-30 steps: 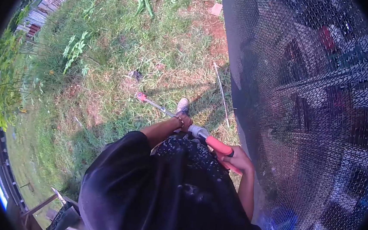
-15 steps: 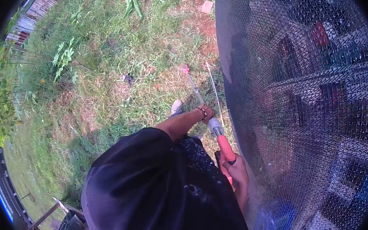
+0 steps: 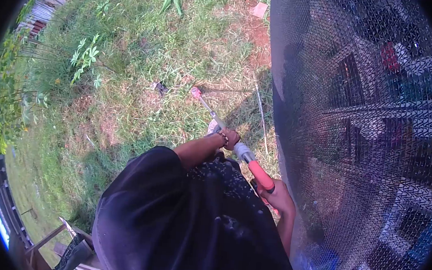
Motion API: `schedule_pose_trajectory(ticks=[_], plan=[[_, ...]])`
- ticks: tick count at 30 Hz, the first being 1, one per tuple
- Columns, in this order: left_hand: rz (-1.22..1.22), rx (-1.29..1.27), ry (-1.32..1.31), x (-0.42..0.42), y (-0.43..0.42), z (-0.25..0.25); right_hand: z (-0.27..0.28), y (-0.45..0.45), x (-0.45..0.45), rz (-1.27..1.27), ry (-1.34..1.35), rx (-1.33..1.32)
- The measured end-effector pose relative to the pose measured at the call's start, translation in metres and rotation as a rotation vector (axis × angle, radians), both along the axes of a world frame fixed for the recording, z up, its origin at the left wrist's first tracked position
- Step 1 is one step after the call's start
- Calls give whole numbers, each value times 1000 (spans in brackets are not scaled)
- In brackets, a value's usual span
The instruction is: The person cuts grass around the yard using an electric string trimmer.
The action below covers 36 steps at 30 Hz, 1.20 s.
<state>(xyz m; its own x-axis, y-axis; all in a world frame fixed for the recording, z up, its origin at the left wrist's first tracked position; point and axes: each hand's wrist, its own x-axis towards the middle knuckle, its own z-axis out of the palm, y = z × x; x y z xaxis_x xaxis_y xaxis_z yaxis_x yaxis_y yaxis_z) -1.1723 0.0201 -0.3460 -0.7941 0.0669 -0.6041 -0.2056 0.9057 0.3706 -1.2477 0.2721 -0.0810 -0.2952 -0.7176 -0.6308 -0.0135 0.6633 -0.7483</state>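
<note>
A long-poled grass trimmer (image 3: 261, 175) with a red grip slants across the front of my body, its red head (image 3: 195, 92) low over the grass. My left hand (image 3: 231, 138), with a beaded bracelet at the wrist, is wrapped round the pole above a grey collar. Farther back, my right hand (image 3: 279, 197) grips the red rear handle, partly hiding it. Beneath the trimmer's head lies short, dry-looking grass (image 3: 177, 116). My shoe (image 3: 213, 127) shows just behind the pole, partly covered by my left hand and forearm.
A dark mesh net wall (image 3: 329, 118) runs close along my right side. A thin stick (image 3: 261, 116) lies near its foot. Leafy plants (image 3: 85, 56) stand at the left, and a dark scrap (image 3: 160, 87) lies in the grass. A flat pinkish piece (image 3: 260, 9) is farther ahead.
The trimmer's head has swung left, toward the dark scrap, and both hands have moved along with it. Both keep their hold. The view has shifted slightly.
</note>
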Motion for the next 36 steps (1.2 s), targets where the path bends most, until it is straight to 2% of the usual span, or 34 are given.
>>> schedule_pose_trajectory(ticks=[4, 8, 12, 14, 17, 20, 23, 26, 33, 36], plan=[[79, 13, 39, 36, -3, -9, 23, -22, -29, 226, 31, 87], [89, 83, 21, 44, -11, 1, 22, -28, -40, 242, -3, 103], [113, 83, 106, 26, -12, 21, 43, -32, -33, 139, 91, 84], [90, 45, 171, 9, -12, 9, 42, -30, -30, 84, 105, 83], [37, 29, 235, -28, -23, 15, 64, -47, -20, -37, 141, 207], [22, 20, 232, -67, -31, -6, 49, -51, -9, -149, 178, 120], [41, 9, 240, -86, -45, 10, 17, -60, -2, -85, 227, 87], [46, 11, 133, -96, -62, 5, 7, -77, 5, -48, 350, 79], [49, -49, 197, -54, -78, 16, 19, -88, -7, 5, 183, 68], [70, -49, 183, -16, -77, -14, 14, -81, -17, 126, 140, 38]])
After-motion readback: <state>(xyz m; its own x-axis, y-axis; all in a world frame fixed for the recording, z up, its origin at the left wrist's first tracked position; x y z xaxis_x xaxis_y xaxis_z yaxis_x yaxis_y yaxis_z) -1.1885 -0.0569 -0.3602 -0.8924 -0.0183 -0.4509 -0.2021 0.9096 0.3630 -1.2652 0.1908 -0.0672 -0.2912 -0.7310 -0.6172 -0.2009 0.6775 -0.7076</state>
